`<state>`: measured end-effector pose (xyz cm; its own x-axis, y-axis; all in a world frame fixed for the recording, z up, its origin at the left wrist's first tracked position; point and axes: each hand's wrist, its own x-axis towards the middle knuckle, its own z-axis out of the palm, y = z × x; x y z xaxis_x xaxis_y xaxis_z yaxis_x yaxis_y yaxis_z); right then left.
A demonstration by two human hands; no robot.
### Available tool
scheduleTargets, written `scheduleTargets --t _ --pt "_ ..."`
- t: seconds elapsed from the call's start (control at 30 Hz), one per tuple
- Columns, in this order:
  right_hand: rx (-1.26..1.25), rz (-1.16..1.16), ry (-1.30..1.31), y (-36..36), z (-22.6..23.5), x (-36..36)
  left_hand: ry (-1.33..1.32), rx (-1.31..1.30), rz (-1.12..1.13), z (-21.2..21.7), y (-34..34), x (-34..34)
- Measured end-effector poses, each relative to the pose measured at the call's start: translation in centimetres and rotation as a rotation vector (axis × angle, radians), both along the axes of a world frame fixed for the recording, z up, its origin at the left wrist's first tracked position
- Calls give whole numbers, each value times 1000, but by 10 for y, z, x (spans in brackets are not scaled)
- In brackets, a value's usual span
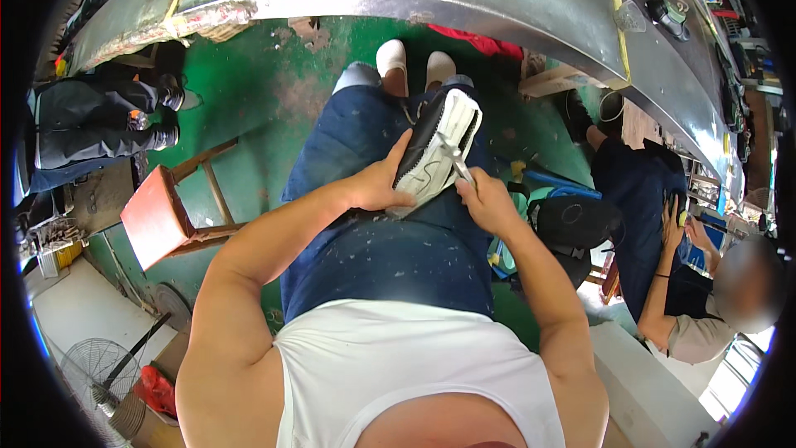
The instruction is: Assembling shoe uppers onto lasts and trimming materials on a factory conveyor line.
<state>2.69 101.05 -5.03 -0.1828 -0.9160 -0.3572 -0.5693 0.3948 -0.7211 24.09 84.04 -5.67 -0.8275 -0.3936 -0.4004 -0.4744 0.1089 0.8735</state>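
Left hand (377, 187) clamps the light, flexible shoe (435, 153) at its 7 o'clock end on the lap; right hand (487, 203) pinches a thin metal tool (454, 158) against the stiffer sole edge.

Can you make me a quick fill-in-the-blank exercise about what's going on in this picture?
1. The left hand holds a black and white ____ on the lap.
2. The right hand works a thin metal tool against the shoe's ____.
3. The stool on the green floor has a ____ seat.

Missing words: shoe; sole; red
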Motion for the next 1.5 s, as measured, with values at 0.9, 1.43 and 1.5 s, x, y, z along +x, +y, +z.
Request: scheduleTargets --t 0.9,1.43,1.5 --pt "-50 111 45 18 56 -5 142 705 547 -34 2 -46" --pt "32 -111 -44 -16 17 43 343 623 496 -27 11 -30" --pt "36 -121 -106 -12 7 41 310 594 483 -28 6 -35"
